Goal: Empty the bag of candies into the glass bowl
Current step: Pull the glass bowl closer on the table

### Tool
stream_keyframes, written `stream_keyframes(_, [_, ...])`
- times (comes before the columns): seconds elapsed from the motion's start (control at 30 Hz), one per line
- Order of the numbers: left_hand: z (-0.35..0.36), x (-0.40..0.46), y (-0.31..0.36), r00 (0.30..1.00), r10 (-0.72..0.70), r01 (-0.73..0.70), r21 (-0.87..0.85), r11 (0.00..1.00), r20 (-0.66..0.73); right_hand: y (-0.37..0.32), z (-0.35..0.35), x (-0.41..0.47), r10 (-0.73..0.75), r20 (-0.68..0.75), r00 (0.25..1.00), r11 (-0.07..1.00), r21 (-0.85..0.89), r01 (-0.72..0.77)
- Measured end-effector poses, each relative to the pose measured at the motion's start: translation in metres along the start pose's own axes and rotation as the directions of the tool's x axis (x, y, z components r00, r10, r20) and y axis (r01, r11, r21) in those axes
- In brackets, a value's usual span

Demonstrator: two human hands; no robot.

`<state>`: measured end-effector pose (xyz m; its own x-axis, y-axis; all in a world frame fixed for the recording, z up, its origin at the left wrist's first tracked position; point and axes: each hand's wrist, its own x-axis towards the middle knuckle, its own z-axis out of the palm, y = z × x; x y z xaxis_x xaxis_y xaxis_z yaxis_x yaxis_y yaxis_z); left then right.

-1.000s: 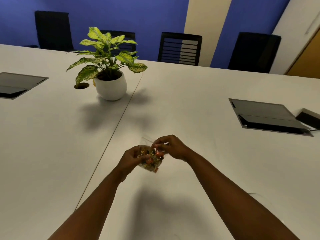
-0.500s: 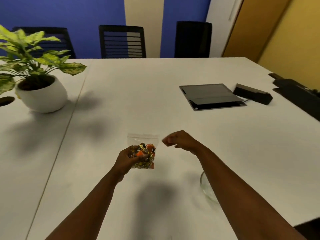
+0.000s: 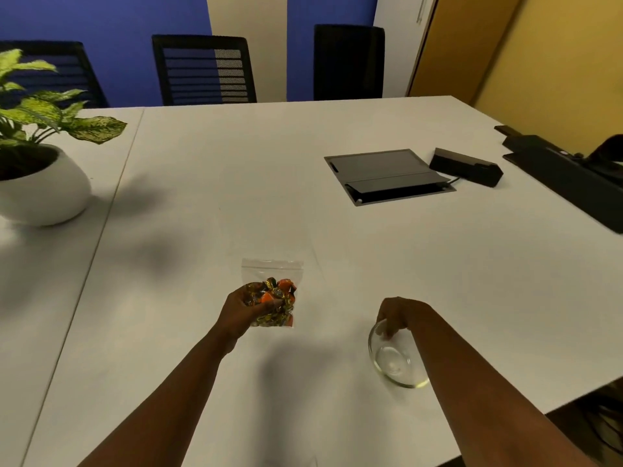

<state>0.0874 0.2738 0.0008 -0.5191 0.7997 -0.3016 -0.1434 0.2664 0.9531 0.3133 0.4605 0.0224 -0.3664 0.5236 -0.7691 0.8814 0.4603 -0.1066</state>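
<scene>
No writing to read anywhere here. The wrappers in the bag of candies [image 3: 273,299] show only orange and gold, too small for any brand. The black box [image 3: 467,166] far beyond the bag is blank too.

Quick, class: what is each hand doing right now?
Left hand: closed around the candy bag.
Right hand: fingers on the glass bowl rim; a firm grip cannot be told.

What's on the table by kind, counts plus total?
Bag of candies, held in the left hand: 1
Glass bowl, right hand at its rim: 1
Potted plant: 1
Table cable hatch: 1
Black box: 1
Total: 5
</scene>
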Motion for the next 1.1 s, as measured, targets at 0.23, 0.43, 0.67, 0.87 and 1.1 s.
stream_keyframes(0.23, [-0.007,-0.002,-0.001,0.999,-0.015,0.015,-0.016,1.0,-0.035,-0.006,-0.002,0.001,0.015,0.008,1.0,0.975,0.223,-0.016])
stream_keyframes(0.43, [-0.016,-0.006,0.001,0.997,-0.006,0.005,-0.021,1.0,-0.08,-0.037,0.003,0.01,-0.043,-0.045,0.998,0.911,0.409,0.057])
stream_keyframes(0.67, [-0.036,-0.011,0.007,0.991,0.015,-0.015,-0.002,1.0,-0.135,-0.078,0.014,0.026,-0.116,-0.085,0.99,0.878,0.456,0.142])
stream_keyframes(0.87, [-0.048,-0.017,0.006,0.981,0.023,-0.026,-0.013,1.0,-0.19,-0.099,0.016,0.035,-0.124,-0.095,0.988,0.887,0.435,0.153])
stream_keyframes(1.1, [-0.053,-0.018,0.007,0.977,0.021,-0.024,-0.014,1.0,-0.211,-0.109,0.021,0.041,-0.138,-0.124,0.983,0.871,0.456,0.18])
